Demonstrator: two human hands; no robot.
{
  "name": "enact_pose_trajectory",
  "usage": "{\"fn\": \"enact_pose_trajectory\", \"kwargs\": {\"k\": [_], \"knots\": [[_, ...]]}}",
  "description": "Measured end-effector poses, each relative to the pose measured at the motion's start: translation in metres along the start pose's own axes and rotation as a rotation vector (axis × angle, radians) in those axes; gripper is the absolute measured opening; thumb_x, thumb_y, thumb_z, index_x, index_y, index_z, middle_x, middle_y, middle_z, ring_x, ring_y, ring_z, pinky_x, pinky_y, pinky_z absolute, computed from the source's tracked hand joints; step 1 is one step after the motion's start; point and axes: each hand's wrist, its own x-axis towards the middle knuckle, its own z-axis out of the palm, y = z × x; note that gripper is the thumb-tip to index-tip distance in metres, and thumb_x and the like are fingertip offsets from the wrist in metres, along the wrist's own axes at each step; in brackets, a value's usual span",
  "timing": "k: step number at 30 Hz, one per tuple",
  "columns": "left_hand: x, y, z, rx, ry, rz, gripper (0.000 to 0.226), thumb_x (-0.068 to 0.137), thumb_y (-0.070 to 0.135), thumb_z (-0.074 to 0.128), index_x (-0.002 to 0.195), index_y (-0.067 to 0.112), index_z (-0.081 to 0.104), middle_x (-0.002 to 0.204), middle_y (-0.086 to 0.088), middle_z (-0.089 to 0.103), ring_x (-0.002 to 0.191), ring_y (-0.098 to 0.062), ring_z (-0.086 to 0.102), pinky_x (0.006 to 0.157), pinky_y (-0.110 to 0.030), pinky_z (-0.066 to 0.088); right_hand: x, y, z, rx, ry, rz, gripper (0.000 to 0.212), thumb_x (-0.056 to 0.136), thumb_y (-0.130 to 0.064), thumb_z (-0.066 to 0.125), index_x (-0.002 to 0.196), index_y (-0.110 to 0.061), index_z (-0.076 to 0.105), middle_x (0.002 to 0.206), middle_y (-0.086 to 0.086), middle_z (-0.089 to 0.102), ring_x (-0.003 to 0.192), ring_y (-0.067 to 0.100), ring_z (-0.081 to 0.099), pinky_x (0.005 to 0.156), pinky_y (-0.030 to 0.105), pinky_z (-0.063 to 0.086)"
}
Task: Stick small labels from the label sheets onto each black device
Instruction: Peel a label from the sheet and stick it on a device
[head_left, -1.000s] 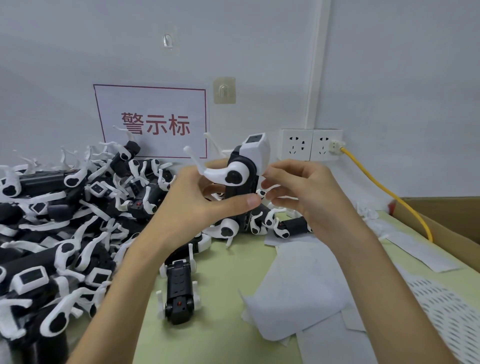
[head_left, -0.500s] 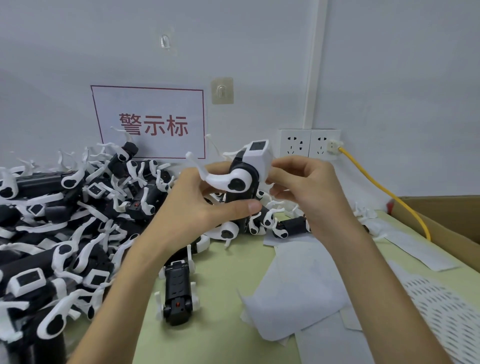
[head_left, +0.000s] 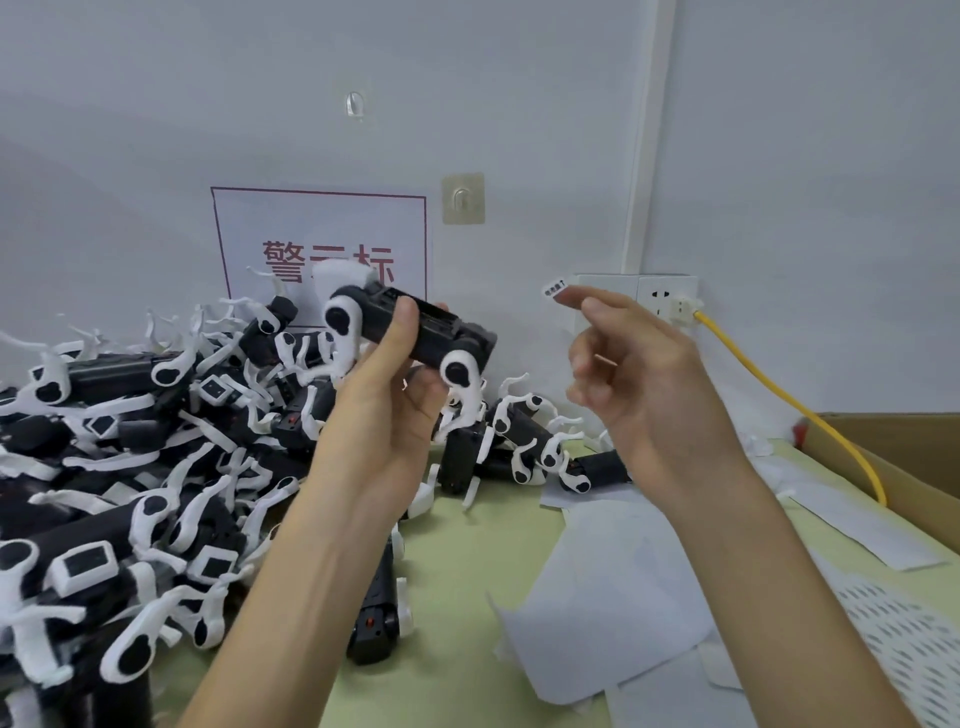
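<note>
Device (head_left: 451, 339) — grasped in left grip (head_left: 384, 415) | label (head_left: 555, 287) — pinched at right grip (head_left: 644, 379) fingertips, apart

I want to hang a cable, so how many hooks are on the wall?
2. One clear hook high on the wall; one beige hook lower, beside the red-bordered sign. None seems hidden.

We find open air between our left hand (head_left: 387, 400), gripping a black device with white clip arms (head_left: 434, 335), and our right hand (head_left: 641, 374), a small white label (head_left: 555, 287) at its fingertip. Left, a pile of black-and-white devices (head_left: 130, 467) blocks the pale green tabletop (head_left: 457, 587). One black device (head_left: 376, 618) lies on the near bare strip. Right, loose white paper sheets (head_left: 597, 597) cover the surface; a yellow cable (head_left: 769, 395) slants down to a brown cardboard box (head_left: 909, 457).
</note>
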Motion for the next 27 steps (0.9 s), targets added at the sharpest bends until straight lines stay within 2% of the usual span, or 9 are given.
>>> {"fn": "enact_pose_trajectory", "kwargs": {"k": [3, 7, 10, 12, 14, 15, 17, 22, 27], "knots": [[-0.001, -0.003, 0.002, -0.064, 0.019, 0.036, 0.021, 0.075, 0.032, 0.079, 0.088, 0.016, 0.080, 0.091, -0.001, 0.073, 0.074, -0.011, 0.069, 0.066, -0.018, 0.057, -0.004, 0.004, 0.011, 0.126, -0.110, 0.072, 0.020, 0.084, -0.027, 0.066, 0.095, -0.023, 0.081, 0.059, 0.000, 0.053, 0.047, 0.010, 0.041, 0.051, 0.024, 0.034], [-0.003, -0.005, 0.006, -0.129, -0.006, 0.063, 0.023, 0.101, 0.030, 0.061, 0.104, 0.011, 0.074, 0.100, -0.002, 0.077, 0.089, -0.016, 0.076, 0.078, -0.024, 0.060, -0.009, 0.011, 0.027, 0.290, -0.204, 0.163, 0.027, 0.078, -0.029, 0.067, 0.100, -0.022, 0.080, 0.057, -0.002, 0.051, 0.044, 0.009, 0.035, 0.047, 0.023, 0.027], [-0.004, -0.006, 0.008, -0.125, 0.008, 0.058, 0.027, 0.102, 0.033, 0.059, 0.092, 0.016, 0.078, 0.101, 0.000, 0.075, 0.104, -0.019, 0.074, 0.089, -0.028, 0.059, -0.015, 0.020, 0.040, 0.374, -0.268, 0.245, 0.032, 0.078, -0.029, 0.065, 0.106, -0.021, 0.079, 0.055, -0.002, 0.051, 0.042, 0.009, 0.030, 0.041, 0.020, 0.027], [-0.006, -0.005, 0.010, -0.092, 0.001, 0.009, 0.030, 0.097, 0.043, 0.061, 0.097, 0.016, 0.073, 0.104, 0.000, 0.070, 0.117, -0.022, 0.070, 0.102, -0.035, 0.055, -0.019, 0.026, 0.048, 0.342, -0.320, 0.293, 0.032, 0.083, -0.029, 0.062, 0.109, -0.023, 0.078, 0.055, -0.002, 0.053, 0.038, 0.007, 0.028, 0.038, 0.019, 0.025], [-0.007, -0.003, 0.009, -0.051, -0.004, -0.062, 0.041, 0.091, 0.056, 0.062, 0.100, 0.016, 0.069, 0.100, -0.002, 0.071, 0.106, -0.021, 0.074, 0.089, -0.035, 0.060, -0.023, 0.031, 0.054, 0.274, -0.372, 0.325, 0.033, 0.086, -0.029, 0.060, 0.116, -0.026, 0.076, 0.057, -0.001, 0.054, 0.035, 0.006, 0.028, 0.037, 0.018, 0.024], [-0.008, -0.003, 0.009, -0.038, -0.008, -0.081, 0.044, 0.089, 0.060, 0.062, 0.099, 0.018, 0.070, 0.095, -0.001, 0.073, 0.096, -0.020, 0.075, 0.078, -0.033, 0.062, -0.024, 0.033, 0.056, 0.267, -0.382, 0.339, 0.036, 0.086, -0.029, 0.061, 0.119, -0.027, 0.075, 0.058, 0.000, 0.055, 0.034, 0.006, 0.028, 0.036, 0.018, 0.025], [-0.010, -0.001, 0.009, -0.033, -0.029, -0.086, 0.042, 0.088, 0.062, 0.061, 0.096, 0.022, 0.073, 0.088, 0.003, 0.075, 0.087, -0.016, 0.075, 0.068, -0.029, 0.060, -0.025, 0.037, 0.058, 0.299, -0.373, 0.348, 0.040, 0.085, -0.028, 0.062, 0.123, -0.027, 0.073, 0.058, 0.001, 0.055, 0.034, 0.006, 0.027, 0.035, 0.018, 0.025], [-0.013, 0.000, 0.013, -0.057, -0.075, -0.051, 0.038, 0.095, 0.055, 0.056, 0.093, 0.025, 0.079, 0.091, 0.007, 0.079, 0.088, -0.011, 0.077, 0.064, -0.025, 0.059, -0.024, 0.041, 0.058, 0.387, -0.348, 0.326, 0.044, 0.085, -0.029, 0.061, 0.128, -0.029, 0.070, 0.059, -0.002, 0.054, 0.035, 0.006, 0.027, 0.036, 0.019, 0.024], [-0.013, -0.002, 0.013, -0.050, -0.100, -0.061, 0.042, 0.099, 0.055, 0.053, 0.088, 0.028, 0.083, 0.098, 0.007, 0.079, 0.099, -0.014, 0.076, 0.071, -0.028, 0.061, -0.023, 0.041, 0.057, 0.450, -0.312, 0.314, 0.042, 0.087, -0.026, 0.057, 0.127, -0.029, 0.072, 0.058, -0.002, 0.052, 0.035, 0.006, 0.026, 0.036, 0.020, 0.022]]}}
